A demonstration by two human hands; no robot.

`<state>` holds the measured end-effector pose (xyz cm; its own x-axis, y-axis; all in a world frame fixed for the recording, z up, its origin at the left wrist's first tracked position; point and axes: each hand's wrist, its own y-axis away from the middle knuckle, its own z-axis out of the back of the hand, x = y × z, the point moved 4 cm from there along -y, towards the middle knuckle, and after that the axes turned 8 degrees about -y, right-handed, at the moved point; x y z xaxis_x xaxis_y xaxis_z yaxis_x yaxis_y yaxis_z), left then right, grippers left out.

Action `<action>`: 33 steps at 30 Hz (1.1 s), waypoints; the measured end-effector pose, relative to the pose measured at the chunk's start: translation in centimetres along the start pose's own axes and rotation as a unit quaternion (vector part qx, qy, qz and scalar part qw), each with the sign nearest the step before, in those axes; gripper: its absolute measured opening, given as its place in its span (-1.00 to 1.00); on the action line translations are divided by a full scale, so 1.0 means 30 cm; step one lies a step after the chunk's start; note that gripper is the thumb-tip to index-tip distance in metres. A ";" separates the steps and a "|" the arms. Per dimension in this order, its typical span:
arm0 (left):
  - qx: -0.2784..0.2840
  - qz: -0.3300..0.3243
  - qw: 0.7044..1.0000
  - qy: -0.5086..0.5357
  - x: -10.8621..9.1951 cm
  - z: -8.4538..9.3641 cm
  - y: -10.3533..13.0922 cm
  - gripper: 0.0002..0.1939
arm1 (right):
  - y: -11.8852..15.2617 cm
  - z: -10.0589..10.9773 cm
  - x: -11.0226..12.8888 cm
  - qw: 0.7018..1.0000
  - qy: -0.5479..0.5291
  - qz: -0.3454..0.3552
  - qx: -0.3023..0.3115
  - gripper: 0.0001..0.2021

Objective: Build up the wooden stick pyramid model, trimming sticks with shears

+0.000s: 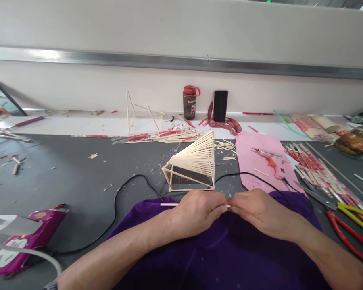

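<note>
A large white "B" stands on the magenta package (pixel 15 245); the bottle (pixel 189 102) label is too small to read.

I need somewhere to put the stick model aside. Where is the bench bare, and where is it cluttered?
Barest is the grey bench left of the stick model, between the black cable and the white ledge; only small scraps lie there. The right is crowded: pink sheet with glue gun, chopstick packets, cutters. Both hands occupy the purple cloth.
</note>
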<state>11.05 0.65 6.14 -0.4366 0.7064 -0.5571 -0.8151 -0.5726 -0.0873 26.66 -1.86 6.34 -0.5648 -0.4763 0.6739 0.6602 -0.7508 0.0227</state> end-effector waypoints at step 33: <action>-0.096 0.156 0.818 0.546 0.059 0.022 -0.008 -0.65 | -0.083 0.095 0.026 0.958 -0.170 0.033 -0.227 -0.86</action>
<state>10.22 2.30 5.72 0.0738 -0.2179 -0.9732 -0.6085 -0.7830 0.1291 25.99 0.95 8.90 -0.2844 -0.4108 0.8662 0.3619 -0.8827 -0.2998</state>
